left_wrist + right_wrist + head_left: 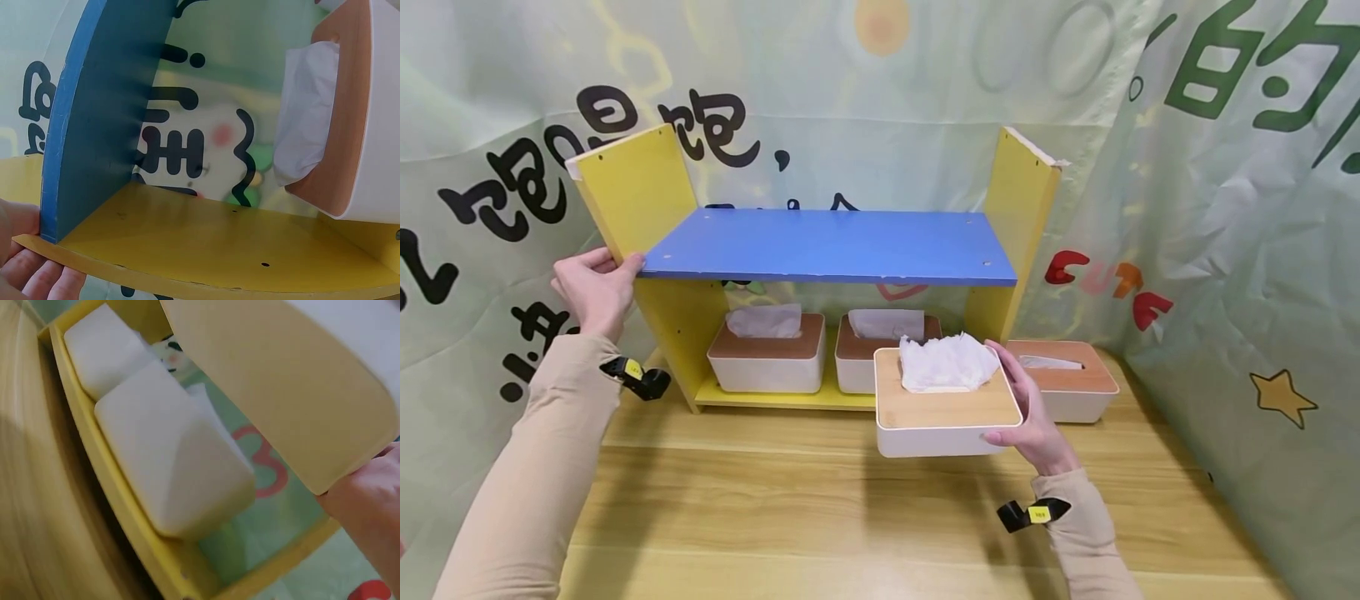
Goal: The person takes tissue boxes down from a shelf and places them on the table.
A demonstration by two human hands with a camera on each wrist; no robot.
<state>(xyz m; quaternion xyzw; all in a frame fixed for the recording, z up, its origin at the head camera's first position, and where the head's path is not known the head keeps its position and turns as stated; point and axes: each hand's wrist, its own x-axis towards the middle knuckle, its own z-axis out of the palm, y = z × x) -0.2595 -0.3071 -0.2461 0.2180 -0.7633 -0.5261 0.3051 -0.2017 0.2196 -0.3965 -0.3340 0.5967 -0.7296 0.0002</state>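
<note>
My right hand (1033, 417) grips a white tissue box (951, 408) with a light wooden lid by its right side, holding it up in front of the shelf. A crumpled white tissue (951, 363) sticks out of its top. My left hand (597, 287) pinches the left side panel of the yellow and blue shelf (835, 246), its thumb by the blue board's front corner. On the lower yellow board stand two more tissue boxes, one at the left (767, 367) and one near the middle (853, 371), partly hidden behind the held box.
Another tissue box (1078, 400) with a brown lid stands on the wooden table (760, 500), just right of the shelf. Printed cloth (1225, 275) hangs behind and along both sides. Upright yellow panels (1018, 183) rise above the blue board at either end.
</note>
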